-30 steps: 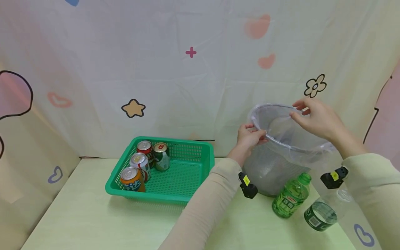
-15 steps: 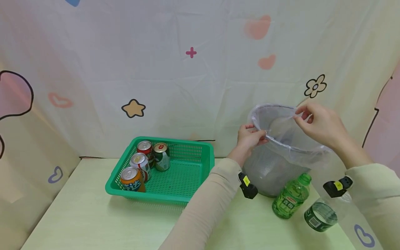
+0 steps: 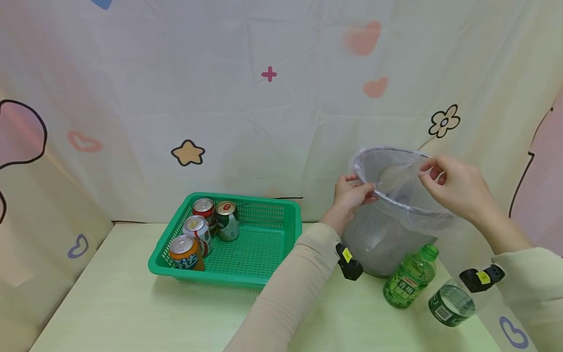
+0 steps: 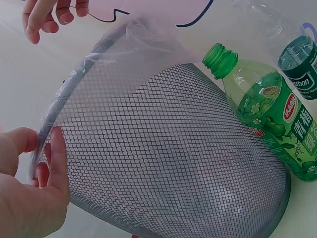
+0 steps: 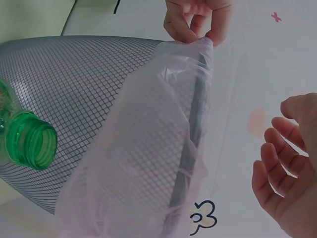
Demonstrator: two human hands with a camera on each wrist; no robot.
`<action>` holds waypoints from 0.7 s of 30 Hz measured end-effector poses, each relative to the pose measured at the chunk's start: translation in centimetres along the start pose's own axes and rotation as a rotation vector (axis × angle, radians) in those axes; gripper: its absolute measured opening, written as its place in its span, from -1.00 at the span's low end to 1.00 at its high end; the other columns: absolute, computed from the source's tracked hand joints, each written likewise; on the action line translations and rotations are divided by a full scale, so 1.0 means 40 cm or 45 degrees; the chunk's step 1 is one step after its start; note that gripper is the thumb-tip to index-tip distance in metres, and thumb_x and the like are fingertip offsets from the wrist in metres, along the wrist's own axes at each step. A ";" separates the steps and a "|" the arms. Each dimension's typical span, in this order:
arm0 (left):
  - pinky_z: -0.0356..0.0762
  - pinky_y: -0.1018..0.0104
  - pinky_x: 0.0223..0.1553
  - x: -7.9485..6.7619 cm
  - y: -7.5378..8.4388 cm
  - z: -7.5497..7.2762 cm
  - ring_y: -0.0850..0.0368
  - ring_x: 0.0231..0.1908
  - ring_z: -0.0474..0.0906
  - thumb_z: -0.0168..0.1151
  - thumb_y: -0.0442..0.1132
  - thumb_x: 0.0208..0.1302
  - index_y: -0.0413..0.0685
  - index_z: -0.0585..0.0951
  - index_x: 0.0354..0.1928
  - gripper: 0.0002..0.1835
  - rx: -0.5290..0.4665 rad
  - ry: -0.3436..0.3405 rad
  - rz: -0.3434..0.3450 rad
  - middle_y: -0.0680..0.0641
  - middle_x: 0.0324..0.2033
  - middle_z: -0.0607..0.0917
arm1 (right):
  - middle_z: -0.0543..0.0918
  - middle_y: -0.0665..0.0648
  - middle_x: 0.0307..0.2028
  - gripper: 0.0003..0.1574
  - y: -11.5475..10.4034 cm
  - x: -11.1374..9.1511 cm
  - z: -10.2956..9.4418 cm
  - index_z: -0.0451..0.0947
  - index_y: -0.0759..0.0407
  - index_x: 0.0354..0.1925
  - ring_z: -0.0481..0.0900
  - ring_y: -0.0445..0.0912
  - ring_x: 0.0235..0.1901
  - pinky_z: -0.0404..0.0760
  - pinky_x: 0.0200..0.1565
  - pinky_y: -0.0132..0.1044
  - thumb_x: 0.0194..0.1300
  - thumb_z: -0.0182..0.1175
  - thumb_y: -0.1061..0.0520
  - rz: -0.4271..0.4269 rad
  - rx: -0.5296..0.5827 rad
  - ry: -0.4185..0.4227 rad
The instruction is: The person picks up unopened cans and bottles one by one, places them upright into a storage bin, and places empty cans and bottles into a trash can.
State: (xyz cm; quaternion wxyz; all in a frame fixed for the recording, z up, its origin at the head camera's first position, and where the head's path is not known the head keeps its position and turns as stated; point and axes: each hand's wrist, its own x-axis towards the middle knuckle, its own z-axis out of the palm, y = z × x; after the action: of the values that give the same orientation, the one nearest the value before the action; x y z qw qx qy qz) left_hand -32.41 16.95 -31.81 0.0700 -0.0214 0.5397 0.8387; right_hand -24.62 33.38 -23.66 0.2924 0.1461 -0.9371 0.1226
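Note:
A grey wire-mesh wastebasket (image 3: 382, 239) stands at the right, tilted in the wrist views only by their angle. Its mouth is lined with a thin translucent plastic bag (image 5: 129, 148), folded out over the rim. My left hand (image 3: 350, 198) pinches the bagged rim on the near left side, thumb on one face and fingers on the other. Over the far right of the mouth is my right hand (image 3: 459, 188). In the right wrist view its fingers (image 5: 277, 168) curve loosely, apart from the rim and the bag, with nothing between them and the thumb.
A green drink bottle (image 3: 411, 278), uncapped, stands close in front of the wastebasket. Right of it is a clear bottle (image 3: 450, 305) with a green label, partly behind the right wrist. A green plastic basket (image 3: 211, 277) at the left holds several drink cans (image 3: 186, 253).
My right hand has moved down and to the right across the bin's mouth. My left hand stays at the rim, and the bottles and basket have not moved.

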 end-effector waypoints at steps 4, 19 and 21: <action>0.64 0.30 -0.44 -0.001 0.000 0.001 0.16 -0.59 0.55 0.26 -0.53 0.01 -0.05 0.36 -0.16 -0.59 0.012 0.011 0.000 -0.06 -0.46 0.56 | 0.55 0.05 -0.48 -0.86 -0.001 -0.015 0.002 0.55 0.15 -0.28 0.38 -0.20 -0.50 0.32 -0.50 -0.34 0.18 0.15 0.13 0.005 -0.001 0.004; 0.64 0.28 -0.41 0.000 -0.001 0.001 0.15 -0.57 0.55 0.25 -0.54 0.01 -0.07 0.36 -0.17 -0.61 -0.004 0.004 -0.001 -0.07 -0.47 0.56 | 0.53 0.02 -0.52 -0.89 0.001 -0.063 0.008 0.54 0.15 -0.30 0.32 -0.34 -0.54 0.28 -0.53 -0.43 0.16 0.16 0.17 -0.012 0.034 0.041; 0.64 0.29 -0.41 0.000 0.000 0.001 0.15 -0.58 0.55 0.25 -0.54 0.01 -0.06 0.36 -0.17 -0.61 -0.003 -0.002 -0.002 -0.07 -0.47 0.56 | 0.53 0.02 -0.52 -0.89 0.001 -0.072 0.008 0.54 0.16 -0.29 0.32 -0.34 -0.54 0.27 -0.54 -0.45 0.16 0.16 0.18 -0.007 0.050 0.037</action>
State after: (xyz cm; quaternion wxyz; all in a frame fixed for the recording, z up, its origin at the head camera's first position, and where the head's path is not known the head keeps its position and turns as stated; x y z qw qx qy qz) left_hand -32.40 16.99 -31.81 0.0710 -0.0211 0.5386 0.8393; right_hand -22.55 33.91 -25.59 0.3034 0.1528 -0.9297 0.1423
